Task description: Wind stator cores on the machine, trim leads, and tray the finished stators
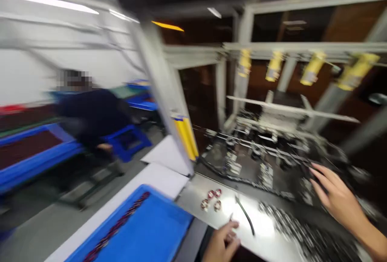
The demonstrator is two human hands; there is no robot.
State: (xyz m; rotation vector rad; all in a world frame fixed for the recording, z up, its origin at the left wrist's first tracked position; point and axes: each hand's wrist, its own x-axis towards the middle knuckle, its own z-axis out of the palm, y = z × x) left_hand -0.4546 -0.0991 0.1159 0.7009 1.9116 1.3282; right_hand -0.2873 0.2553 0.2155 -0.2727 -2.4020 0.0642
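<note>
At the lower middle, my left hand (pixel 222 242) is low over the edge of a shiny metal plate (pixel 208 181). Its fingers are curled, and a thin pointed sliver shows at the fingertips, too blurred to name. Several small red-and-silver ring-like parts (pixel 217 205) lie on the plate just beyond it, beside a dark curved rod (pixel 246 215). My right hand (pixel 338 197) reaches out at the right with fingers stretched and apart, its fingertips at the edge of a machine fixture (pixel 266 173). Many dark metal parts (pixel 302 225) lie in rows below that hand.
A blue tray (pixel 154 225) with a line of dark red parts stands at the left. Yellow cylinders (pixel 313 68) hang from the machine frame; yellow bars (pixel 185 137) stand along its left post. Further left, a person (pixel 90 113) sits near blue trays (pixel 39 153).
</note>
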